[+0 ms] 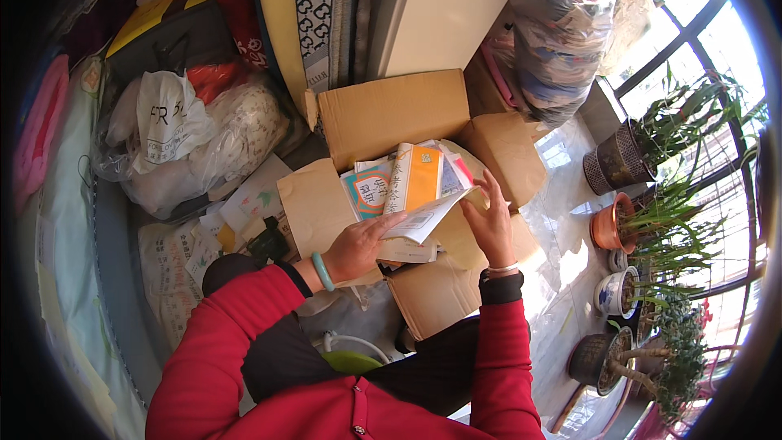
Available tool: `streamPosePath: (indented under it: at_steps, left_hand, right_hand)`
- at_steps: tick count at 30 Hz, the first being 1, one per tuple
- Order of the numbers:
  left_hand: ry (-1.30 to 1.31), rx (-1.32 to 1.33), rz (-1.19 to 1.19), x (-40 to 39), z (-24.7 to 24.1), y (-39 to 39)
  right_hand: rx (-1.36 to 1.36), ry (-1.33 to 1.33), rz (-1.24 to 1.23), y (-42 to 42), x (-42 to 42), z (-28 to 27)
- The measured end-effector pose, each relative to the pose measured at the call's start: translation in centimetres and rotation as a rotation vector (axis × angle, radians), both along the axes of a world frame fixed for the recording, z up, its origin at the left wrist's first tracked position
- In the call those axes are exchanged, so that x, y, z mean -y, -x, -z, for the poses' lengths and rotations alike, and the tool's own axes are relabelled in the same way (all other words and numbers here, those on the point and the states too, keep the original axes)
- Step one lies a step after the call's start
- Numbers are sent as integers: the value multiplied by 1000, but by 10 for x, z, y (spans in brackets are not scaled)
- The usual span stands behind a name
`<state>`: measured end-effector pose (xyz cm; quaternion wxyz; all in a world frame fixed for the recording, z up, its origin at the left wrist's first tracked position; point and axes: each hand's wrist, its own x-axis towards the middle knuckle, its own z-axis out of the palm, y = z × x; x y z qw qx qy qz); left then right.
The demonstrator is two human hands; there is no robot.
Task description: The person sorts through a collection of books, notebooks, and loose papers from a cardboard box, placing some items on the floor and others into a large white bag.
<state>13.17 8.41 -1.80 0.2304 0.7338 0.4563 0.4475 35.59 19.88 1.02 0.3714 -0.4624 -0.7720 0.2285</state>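
A thin white booklet (421, 220) is held tilted over an open cardboard box (394, 113), its printed back cover towards me. My left hand (357, 247) pinches its left end, with most of the fingers hidden underneath. At the opposite end, the thumb and fingers of my right hand (489, 220) are around the booklet's edge. Inside the box lie books and papers, among them an orange-and-white book (421, 171) and a teal-and-white book (369, 189). Their covers bear writing. Part of the pile is hidden by the booklet.
Left of the box are bulging plastic bags (201, 140) and loose papers (177, 269). A stuffed clear bag (559, 43) stands beyond the box. Potted plants (614, 220) line the window side. A green stool seat (351, 362) shows between my legs.
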Motion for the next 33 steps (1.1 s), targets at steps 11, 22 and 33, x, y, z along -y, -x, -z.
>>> streamPosePath:
  at_steps: [11,22,33]
  left_hand:
    - [-197,-146,34,5,-5,4]
    - [162,105,-330,-6,-36,13]
    - [-171,-503,-228,-2,-82,3]
  right_hand:
    - [51,113,0,-10,4,-3]
    - [237,-229,-75,23,27,-31]
    - [305,-280,-284,55,60,-63]
